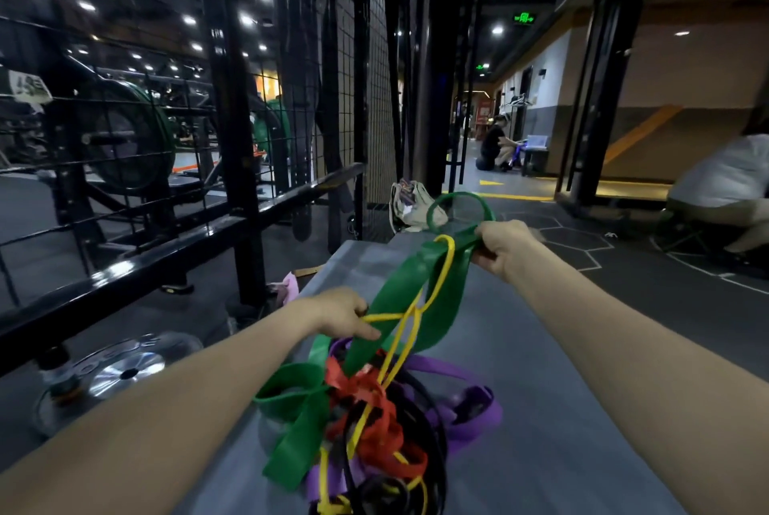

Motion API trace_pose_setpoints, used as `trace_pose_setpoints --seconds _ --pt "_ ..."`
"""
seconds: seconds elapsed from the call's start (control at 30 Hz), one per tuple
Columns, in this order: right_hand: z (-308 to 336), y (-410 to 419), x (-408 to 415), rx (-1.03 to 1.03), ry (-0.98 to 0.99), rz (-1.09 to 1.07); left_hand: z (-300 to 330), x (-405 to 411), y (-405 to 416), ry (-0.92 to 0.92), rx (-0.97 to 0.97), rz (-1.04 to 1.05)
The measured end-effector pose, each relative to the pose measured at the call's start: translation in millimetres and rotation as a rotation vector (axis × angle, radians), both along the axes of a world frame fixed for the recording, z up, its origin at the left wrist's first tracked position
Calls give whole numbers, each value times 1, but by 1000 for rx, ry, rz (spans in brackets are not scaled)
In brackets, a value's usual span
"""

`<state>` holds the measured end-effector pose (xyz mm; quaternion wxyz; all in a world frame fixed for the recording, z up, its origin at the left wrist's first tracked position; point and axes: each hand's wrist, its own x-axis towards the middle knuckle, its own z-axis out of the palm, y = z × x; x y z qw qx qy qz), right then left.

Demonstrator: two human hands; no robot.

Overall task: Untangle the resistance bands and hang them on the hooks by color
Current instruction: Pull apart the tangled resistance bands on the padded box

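Observation:
A tangled heap of resistance bands (374,423) lies on a grey bench (541,410): wide green, thin yellow, red, purple and black ones. My right hand (505,246) grips a wide green band (416,290) and lifts it up and away from the heap; its far loop sticks out past my fist. A thin yellow band (432,298) is looped round the green one and crosses it. My left hand (345,312) pinches the yellow band just above the heap.
A black wire-mesh rack (258,106) stands to the left, with green bands (162,131) hanging on it. A weight plate (125,369) lies on the floor at left. A bag (410,202) sits beyond the bench. One person sits at right, another crouches in the corridor.

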<state>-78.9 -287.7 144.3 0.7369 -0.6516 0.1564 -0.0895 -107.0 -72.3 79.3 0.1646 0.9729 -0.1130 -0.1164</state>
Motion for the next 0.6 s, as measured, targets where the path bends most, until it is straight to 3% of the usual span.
trace_pose_setpoints --seconds 0.17,0.27,0.33,0.47,0.6 --pt "-19 1 -5 51 39 30 -14 8 -2 -92 -538 140" --pt "-21 0 -4 79 26 55 -23 12 3 -136 -705 211" --pt "-15 0 -4 82 -2 53 -36 13 11 -104 -614 210" --pt "-16 -2 -7 58 -20 6 -74 11 38 -96 -144 340" --pt "-49 4 -11 21 100 21 -106 2 53 -33 22 484"
